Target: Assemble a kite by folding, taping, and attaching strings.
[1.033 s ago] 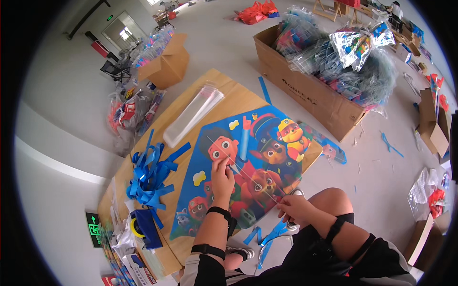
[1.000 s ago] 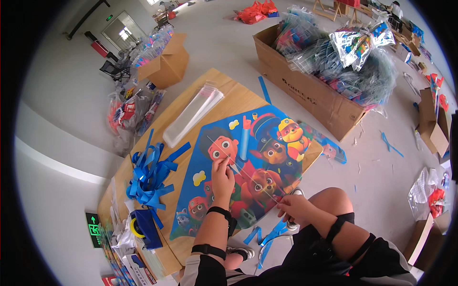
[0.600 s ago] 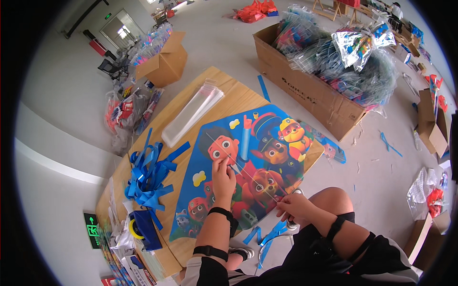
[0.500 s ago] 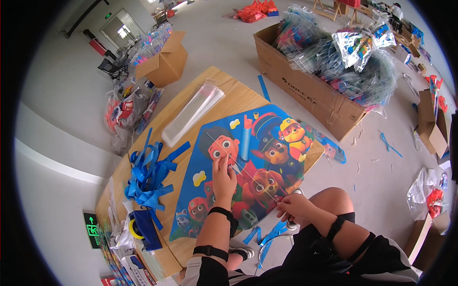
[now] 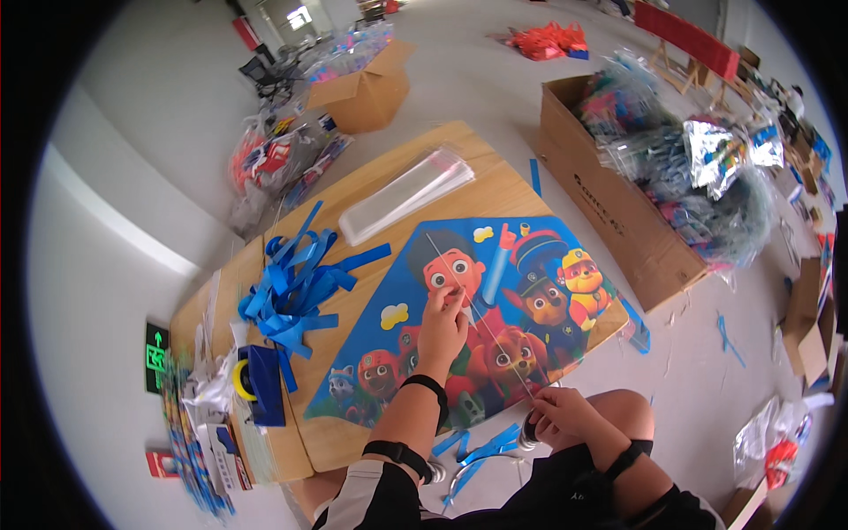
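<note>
A blue cartoon-printed kite [image 5: 495, 309] lies flat on the wooden table [image 5: 353, 194]. A thin clear rod [image 5: 481, 322] runs along its middle from the far tip toward me. My left hand [image 5: 442, 322] presses down on the kite's centre, fingertips pinching the rod. At the kite's near tip, off the table's edge and above my knee, my right hand [image 5: 556, 415] grips the rod's near end.
A heap of blue ribbon strips [image 5: 296, 287] and a stack of clear plastic sleeves [image 5: 402, 190] lie on the table left of the kite. A yellow tape roll [image 5: 238, 380] sits at the left end. An open cardboard box [image 5: 618, 212] of packed kites stands on the right.
Both hands have stayed almost still on the rod. The view has shifted slightly.
</note>
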Demonstrator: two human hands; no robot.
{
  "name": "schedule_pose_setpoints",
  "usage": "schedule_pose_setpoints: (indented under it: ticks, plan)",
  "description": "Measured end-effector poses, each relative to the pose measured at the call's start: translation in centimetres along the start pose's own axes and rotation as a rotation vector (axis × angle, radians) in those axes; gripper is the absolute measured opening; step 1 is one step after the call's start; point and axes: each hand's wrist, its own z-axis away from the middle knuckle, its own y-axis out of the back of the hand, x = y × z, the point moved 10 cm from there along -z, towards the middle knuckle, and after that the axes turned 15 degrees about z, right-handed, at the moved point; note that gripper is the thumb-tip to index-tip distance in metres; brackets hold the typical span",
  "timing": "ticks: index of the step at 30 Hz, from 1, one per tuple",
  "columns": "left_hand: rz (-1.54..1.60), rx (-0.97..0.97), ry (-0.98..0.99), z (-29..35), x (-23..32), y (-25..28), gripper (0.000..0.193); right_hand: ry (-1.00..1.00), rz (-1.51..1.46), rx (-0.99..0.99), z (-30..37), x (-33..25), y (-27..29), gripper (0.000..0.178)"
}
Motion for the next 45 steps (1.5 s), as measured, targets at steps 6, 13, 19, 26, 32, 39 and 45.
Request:
schedule_pose_setpoints:
  ticks: [6,13,19,26,32,39,45]
  plan:
    - [-0.002,0.02,0.003,0.1,0.2,0.2,0.044,0.015,-0.016,-0.053,0.0,-0.8,-0.3,0.016]
    - [0.005,0.003,0.031,0.1,0.2,0.0,0.044,0.069,-0.021,0.023,-1.5,0.0,0.2,0.021]
    - [-0.001,0.028,-0.005,0.0,0.3,0.3,0.043,0.004,0.035,0.083,-1.4,-0.8,0.6,0.03]
    - [0.038,0.019,0.007,-0.1,0.3,0.1,0.043,-0.132,0.046,0.086,-1.6,-0.2,0.3,0.042]
    - [0.06,-0.005,0.054,0.0,0.0,0.1,0.044,-0.124,0.065,0.096,-1.9,0.1,-0.1,0.044]
    - [0.024,0.01,0.006,-0.1,0.3,0.1,0.044,-0.126,0.041,0.075,-2.5,0.4,-0.9,0.049]
    - [0.024,0.014,-0.006,-0.2,0.4,0.1,0.043,-0.193,0.016,0.049,-2.6,0.9,-1.1,0.058]
